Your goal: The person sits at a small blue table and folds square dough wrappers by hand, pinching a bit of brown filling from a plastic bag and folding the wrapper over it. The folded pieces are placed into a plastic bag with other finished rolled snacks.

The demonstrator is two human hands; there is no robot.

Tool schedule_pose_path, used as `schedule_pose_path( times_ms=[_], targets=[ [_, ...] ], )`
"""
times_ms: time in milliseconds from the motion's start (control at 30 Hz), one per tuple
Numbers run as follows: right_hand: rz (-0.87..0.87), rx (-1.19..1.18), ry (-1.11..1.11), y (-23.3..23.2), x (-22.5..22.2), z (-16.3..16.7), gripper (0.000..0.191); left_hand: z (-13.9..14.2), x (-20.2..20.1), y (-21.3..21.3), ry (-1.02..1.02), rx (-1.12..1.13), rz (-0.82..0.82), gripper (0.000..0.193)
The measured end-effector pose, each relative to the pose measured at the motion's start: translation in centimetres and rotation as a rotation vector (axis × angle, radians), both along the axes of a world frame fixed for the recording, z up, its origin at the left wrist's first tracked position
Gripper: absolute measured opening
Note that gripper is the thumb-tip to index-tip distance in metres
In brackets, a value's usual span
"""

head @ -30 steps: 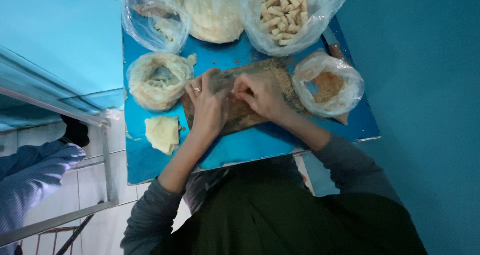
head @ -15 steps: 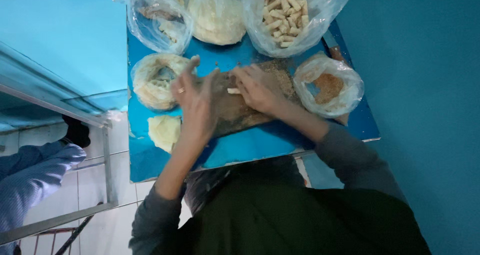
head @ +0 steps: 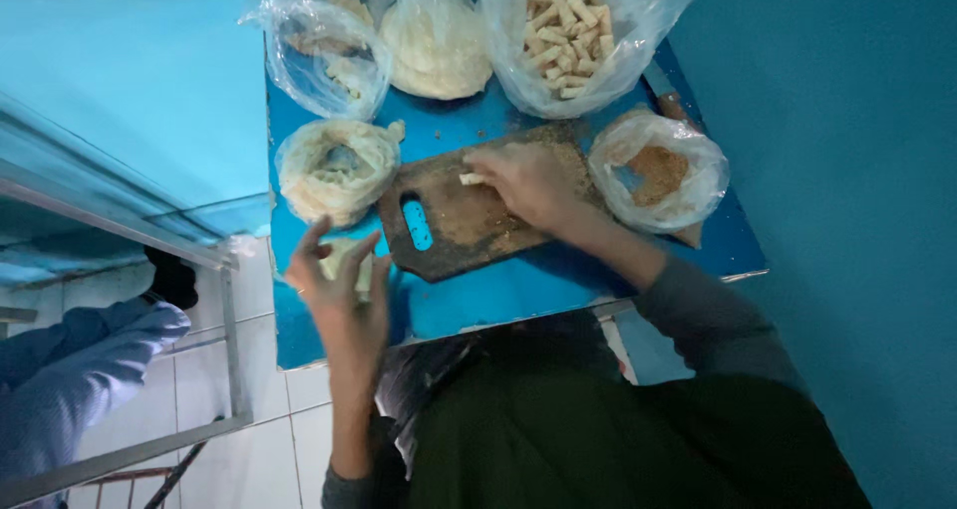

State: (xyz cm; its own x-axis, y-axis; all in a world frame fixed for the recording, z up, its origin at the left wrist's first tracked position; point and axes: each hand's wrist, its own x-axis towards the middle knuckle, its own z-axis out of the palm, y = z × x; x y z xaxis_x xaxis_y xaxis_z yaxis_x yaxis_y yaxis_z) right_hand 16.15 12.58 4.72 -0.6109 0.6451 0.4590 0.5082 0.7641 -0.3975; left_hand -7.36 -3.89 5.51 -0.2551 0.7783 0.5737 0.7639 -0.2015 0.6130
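There is a single view, from a camera worn on the person's head. It looks steeply down over the person's own dark-clothed chest, which fills the bottom of the frame, onto a small blue surface point(head: 598, 280) close in front. The far edge of the surface lies at the top of the picture, cut off there together with the plastic bags along it. The right hand point(head: 523, 182) sits near the middle, the left hand point(head: 339, 292) lower left, both at arm's length or nearer. At the left edge the view takes in tiled floor and a metal frame beside the surface. With no second view, nothing is shared.
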Motion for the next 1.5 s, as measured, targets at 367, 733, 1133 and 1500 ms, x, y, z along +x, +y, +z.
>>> schedule_pose_path(
  times_ms=[367,733,1133,1500],
  targets=[
    [0.111,-0.615,0.257,-9.1,2.4,3.6,0.052,-1.1,7.1,1.6,-0.594,-0.126,-0.462,0.030],
    [0.229,-1.389,1.010,-7.2,4.2,-2.1,0.046,-2.9,7.3,1.4,-0.901,-0.116,-0.582,0.023],
    [0.151,-0.985,0.805,-9.9,4.3,0.0,0.045,-1.1,8.4,0.7,-0.495,0.019,-0.459,0.021],
    [0.081,-0.964,0.896,-8.4,3.4,-1.8,0.035,-2.1,8.8,1.3,-0.563,-0.016,-0.366,0.024]
  ],
)
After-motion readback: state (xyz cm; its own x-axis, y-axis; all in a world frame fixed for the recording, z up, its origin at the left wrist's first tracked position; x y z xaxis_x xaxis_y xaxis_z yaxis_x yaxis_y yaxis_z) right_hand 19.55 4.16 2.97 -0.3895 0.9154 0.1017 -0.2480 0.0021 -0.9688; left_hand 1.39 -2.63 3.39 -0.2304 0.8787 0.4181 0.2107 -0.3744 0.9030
